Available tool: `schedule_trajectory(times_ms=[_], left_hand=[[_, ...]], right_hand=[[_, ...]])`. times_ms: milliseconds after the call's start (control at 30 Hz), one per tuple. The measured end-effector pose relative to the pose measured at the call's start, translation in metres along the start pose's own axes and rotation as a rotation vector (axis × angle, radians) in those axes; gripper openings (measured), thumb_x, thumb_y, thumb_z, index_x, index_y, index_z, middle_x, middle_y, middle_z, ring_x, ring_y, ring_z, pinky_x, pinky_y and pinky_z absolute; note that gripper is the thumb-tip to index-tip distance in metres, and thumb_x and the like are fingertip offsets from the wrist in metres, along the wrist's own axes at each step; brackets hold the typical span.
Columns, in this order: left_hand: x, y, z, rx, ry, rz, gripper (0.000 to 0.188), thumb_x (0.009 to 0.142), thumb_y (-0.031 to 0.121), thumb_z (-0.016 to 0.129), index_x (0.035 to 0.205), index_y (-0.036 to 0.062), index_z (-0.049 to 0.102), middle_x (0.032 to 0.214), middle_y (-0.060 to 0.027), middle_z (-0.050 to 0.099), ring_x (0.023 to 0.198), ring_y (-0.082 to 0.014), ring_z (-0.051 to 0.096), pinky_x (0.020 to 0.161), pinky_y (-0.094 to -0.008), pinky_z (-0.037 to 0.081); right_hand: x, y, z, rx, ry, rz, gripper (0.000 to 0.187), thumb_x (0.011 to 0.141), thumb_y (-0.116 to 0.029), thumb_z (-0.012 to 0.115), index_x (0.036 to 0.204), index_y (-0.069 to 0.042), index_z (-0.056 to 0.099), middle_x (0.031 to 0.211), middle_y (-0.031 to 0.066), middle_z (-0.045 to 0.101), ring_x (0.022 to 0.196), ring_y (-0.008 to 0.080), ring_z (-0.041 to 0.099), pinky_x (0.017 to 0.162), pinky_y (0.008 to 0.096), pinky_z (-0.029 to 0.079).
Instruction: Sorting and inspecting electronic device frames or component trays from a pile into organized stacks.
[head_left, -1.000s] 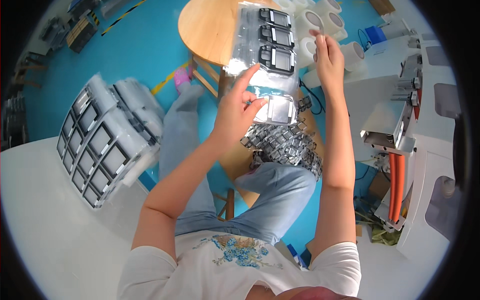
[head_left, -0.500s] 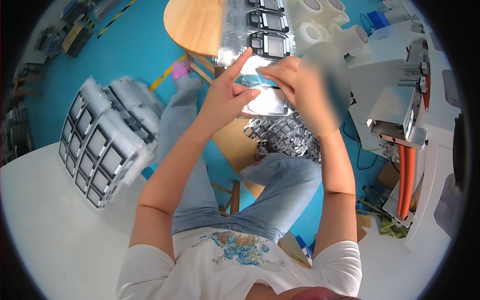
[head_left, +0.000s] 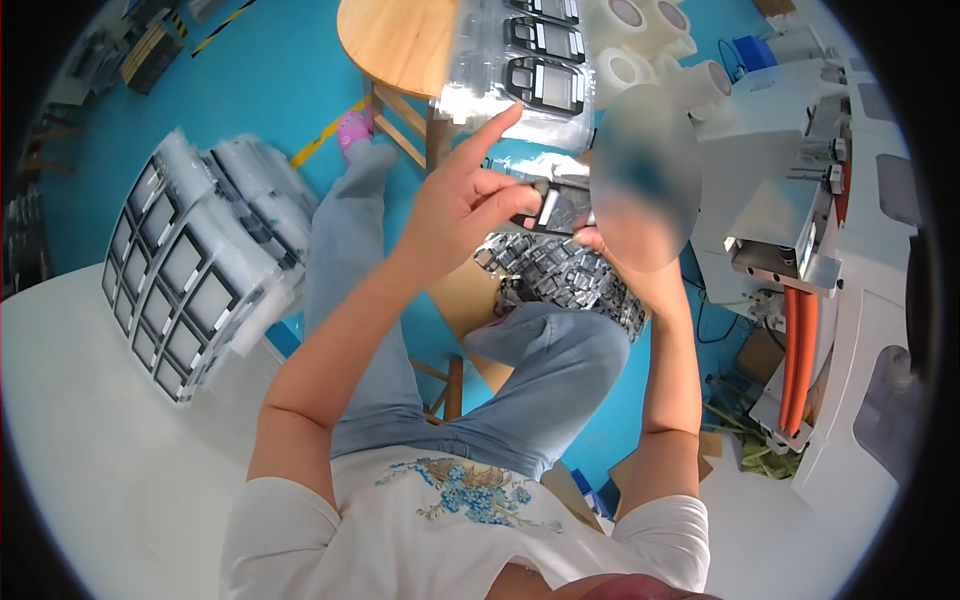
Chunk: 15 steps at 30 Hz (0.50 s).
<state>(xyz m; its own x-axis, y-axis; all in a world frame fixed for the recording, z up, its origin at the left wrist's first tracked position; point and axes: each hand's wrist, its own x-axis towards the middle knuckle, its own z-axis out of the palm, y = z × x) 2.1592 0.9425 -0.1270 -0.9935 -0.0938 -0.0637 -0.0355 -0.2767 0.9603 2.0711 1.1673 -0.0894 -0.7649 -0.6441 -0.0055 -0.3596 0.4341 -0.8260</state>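
My left hand point(head_left: 455, 210) pinches the left end of a small black frame with a grey window point(head_left: 572, 208), thumb against its near side. Its index finger points up toward a strip of clear plastic film point(head_left: 475, 75). At the frame's right end is the thumb of my right hand point(head_left: 640, 250); a round blur hides most of that hand's fingers. Several black window frames point(head_left: 545, 85) sit in a row on the film strip, beyond my hands. Below the held frame lies a heap of small black-and-silver parts point(head_left: 570, 280).
Stacked sheets of black frames point(head_left: 175, 290) stand on the white table point(head_left: 70, 400) at left. A round wooden stool point(head_left: 395, 40) is ahead. Rolls of clear film point(head_left: 625, 70) lie at the far right, near a machine with orange tubes point(head_left: 797, 350).
The black frame now shows between my hands, apart from the strip's near edge. My right hand has moved down to its right end. The whole view has shifted slightly.
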Motion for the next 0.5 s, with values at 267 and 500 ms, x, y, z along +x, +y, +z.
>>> schedule_trajectory(times_ms=[267,500], left_hand=[[-0.008,-0.037,0.003,0.008,0.121,0.074,0.030,0.092,0.006,0.067,0.120,-0.0007,0.060,0.082,-0.0049,0.069,0.074,-0.0073,0.064,0.065,-0.0234,0.052],[0.032,-0.025,0.006,0.241,0.266,0.137,0.067,0.092,0.007,0.066,0.151,0.0116,0.034,0.069,-0.0036,0.066,0.061,-0.0059,0.057,0.058,-0.0218,0.044]], right_hand=[[0.106,-0.055,-0.046,0.384,0.442,-0.011,0.020,0.094,-0.025,0.068,0.092,-0.005,0.066,0.074,-0.0093,0.050,0.062,-0.0001,0.039,0.055,0.0185,0.029],[0.205,0.032,-0.023,-0.091,0.420,-0.073,0.034,0.095,-0.034,0.065,0.104,-0.001,0.068,0.076,-0.0074,0.053,0.068,0.0029,0.043,0.059,0.0205,0.033]])
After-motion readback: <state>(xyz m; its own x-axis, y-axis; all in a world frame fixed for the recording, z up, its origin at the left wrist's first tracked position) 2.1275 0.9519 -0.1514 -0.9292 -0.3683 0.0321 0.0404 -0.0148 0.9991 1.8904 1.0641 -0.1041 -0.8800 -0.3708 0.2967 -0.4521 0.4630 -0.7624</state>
